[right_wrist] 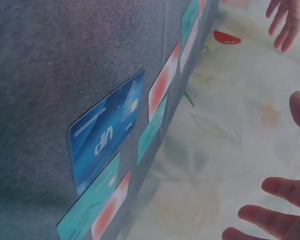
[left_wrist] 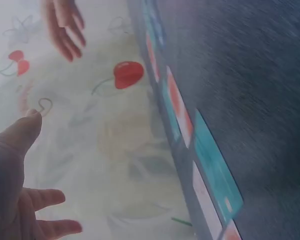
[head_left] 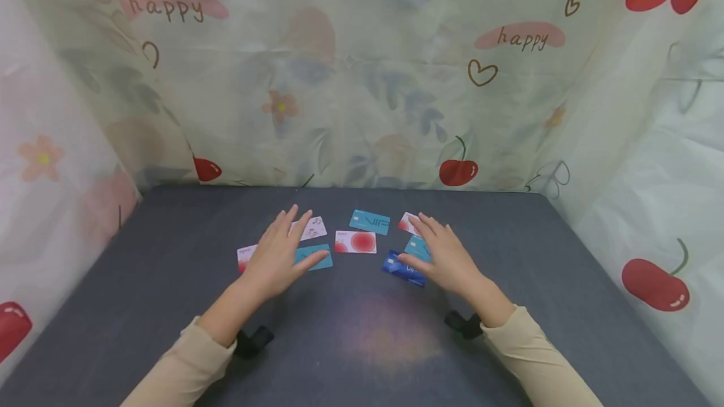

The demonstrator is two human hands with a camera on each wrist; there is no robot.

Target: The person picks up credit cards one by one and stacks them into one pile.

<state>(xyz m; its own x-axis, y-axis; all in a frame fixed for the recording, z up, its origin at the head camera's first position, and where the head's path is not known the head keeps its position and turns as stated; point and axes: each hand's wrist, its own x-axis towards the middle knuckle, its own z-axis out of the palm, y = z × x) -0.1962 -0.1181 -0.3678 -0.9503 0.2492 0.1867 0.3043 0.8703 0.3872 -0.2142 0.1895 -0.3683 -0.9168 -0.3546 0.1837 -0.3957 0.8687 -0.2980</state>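
Several cards lie flat on the dark table. Over the left group my left hand (head_left: 275, 259) hovers, fingers spread, partly covering a floral card (head_left: 314, 228), a teal card (head_left: 317, 257) and a white-and-red card (head_left: 244, 257). My right hand (head_left: 450, 261) hangs above the right group, fingers extended and thumb apart, holding nothing. Below it are a dark blue card (right_wrist: 107, 130), a teal card (right_wrist: 92, 202) and a white-and-red card (right_wrist: 112, 207). Between the hands lie a teal VIP card (head_left: 369, 222) and a white card with a red circle (head_left: 355, 242).
The dark grey table (head_left: 362, 344) runs back to a hanging cloth (head_left: 362, 99) printed with cherries, hearts and flowers. More of this cloth closes off both sides. Black straps (head_left: 253, 341) sit on both wrists, near the beige sleeves (head_left: 186, 363).
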